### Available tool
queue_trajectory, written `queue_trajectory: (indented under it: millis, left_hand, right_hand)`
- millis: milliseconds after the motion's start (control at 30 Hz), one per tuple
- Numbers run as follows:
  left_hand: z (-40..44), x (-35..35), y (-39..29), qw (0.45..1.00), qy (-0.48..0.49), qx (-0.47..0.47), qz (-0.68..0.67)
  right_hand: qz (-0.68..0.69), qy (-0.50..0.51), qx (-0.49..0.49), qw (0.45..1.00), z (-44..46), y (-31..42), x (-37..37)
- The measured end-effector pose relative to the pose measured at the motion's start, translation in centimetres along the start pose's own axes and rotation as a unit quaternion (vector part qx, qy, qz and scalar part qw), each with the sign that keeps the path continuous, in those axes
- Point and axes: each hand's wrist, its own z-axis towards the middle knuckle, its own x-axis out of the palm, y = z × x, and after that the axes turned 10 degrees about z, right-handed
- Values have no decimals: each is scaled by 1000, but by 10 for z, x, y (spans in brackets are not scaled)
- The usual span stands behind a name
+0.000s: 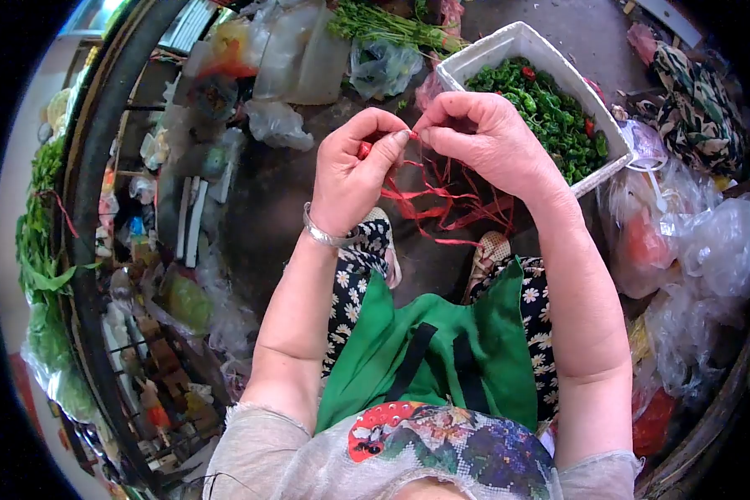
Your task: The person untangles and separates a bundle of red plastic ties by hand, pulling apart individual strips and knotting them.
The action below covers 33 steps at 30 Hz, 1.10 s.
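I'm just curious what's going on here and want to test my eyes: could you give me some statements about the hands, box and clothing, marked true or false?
1. The left hand and right hand pinch red strips between the fingers. True.
2. The white box is full of oranges. False: it holds green produce with a few red pieces.
3. A green cloth lies over the lap. True.
4. The bracelet is on the right wrist. False: it is on the left one.
5. The trousers have a flower pattern. True.
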Motion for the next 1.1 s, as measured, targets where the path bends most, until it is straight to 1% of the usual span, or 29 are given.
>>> queue_trajectory:
  millis: [67, 100, 167, 233, 267, 300, 333, 367, 400, 433, 467, 500, 567, 600, 633, 667, 700, 733, 767, 800, 833, 867, 900, 967, 1033, 1100]
  left_hand:
    - [-1, -1, 0, 1000, 3, 7, 11]
    - [-2, -1, -2, 1000, 9, -7, 5]
    - [-3, -4, -2, 1000, 15, -22, -1]
    - [-2, -6, -2, 998, 28, -32, -55]
    - [-2, -6, -3, 998, 28, -32, -55]
    - [-1, -6, -4, 994, 31, -47, -94]
    - [-1, -6, -5, 989, 34, -63, -133]
    - [0, -6, -4, 989, 34, -63, -133]
    - [1, -6, -3, 980, 44, -58, -187]
    - [2, -6, -1, 968, 54, -53, -240]
    - [3, -6, 3, 956, 71, -46, -281]
    - [5, -5, 6, 956, 71, -46, -281]
    - [7, -3, 9, 951, 51, -92, -290]
    - [7, -7, 7, 966, 38, -115, -230]
    - [8, -6, 9, 966, 37, -114, -230]
    - [10, -3, 13, 995, -34, -7, -93]
    - [12, 0, 14, 989, -104, 98, 47]
    - [11, 1, 13, 987, -116, 104, 45]
    - [10, 2, 10, 985, -128, 110, 44]
    - [8, 1, 8, 989, -104, 76, 69]
    - [5, 0, 6, 991, -81, 43, 94]
    - [4, 7, 3, 997, -73, 6, 20]
    - [3, 7, 2, 997, -73, 6, 19]
    - [3, 7, 2, 998, -61, -16, 18]
    - [4, 8, -1, 998, -66, -8, 1]
    - [4, 6, -4, 998, -47, -40, -1]
  right_hand:
    - [2, 11, 19, 1000, 0, 0, 0]
    - [4, 22, 38, 999, 0, 0, 0]
    - [14, 24, 30, 999, 0, -2, 1]
    - [23, 26, 22, 999, -1, -4, 2]
    - [56, 32, 25, 998, 0, -5, 4]
    - [88, 37, 27, 995, 0, -6, 5]
    - [88, 37, 27, 995, 0, -5, 6]
    - [136, 37, 29, 990, 0, -3, 7]
    - [183, 36, 31, 982, 0, -2, 8]
    - [183, 37, 30, 982, 0, -2, 9]
    - [225, 29, 43, 973, -1, -2, 11]
    - [267, 21, 56, 962, -1, -2, 12]
    - [269, 2, 65, 961, -1, -3, 13]
    - [271, -16, 73, 960, 0, -3, 13]
    - [270, -16, 72, 960, 1, -5, 12]
    - [224, -25, 51, 973, 2, -9, 12]
    - [178, -35, 31, 983, 2, -11, 12]
    - [179, -36, 31, 983, 2, -11, 12]
    - [120, -52, 18, 991, 2, -10, 13]
    - [60, -69, 5, 996, 1, -9, 14]
    - [61, -69, 5, 996, 0, -9, 15]
    - [12, -92, -17, 996, 0, -8, 17]
    - [-37, -114, -39, 992, -1, -8, 19]
    - [-43, -119, -41, 991, -2, -4, 21]
    - [-41, -124, -46, 990, -2, -3, 23]
    - [-48, -126, -59, 989, -2, -4, 25]
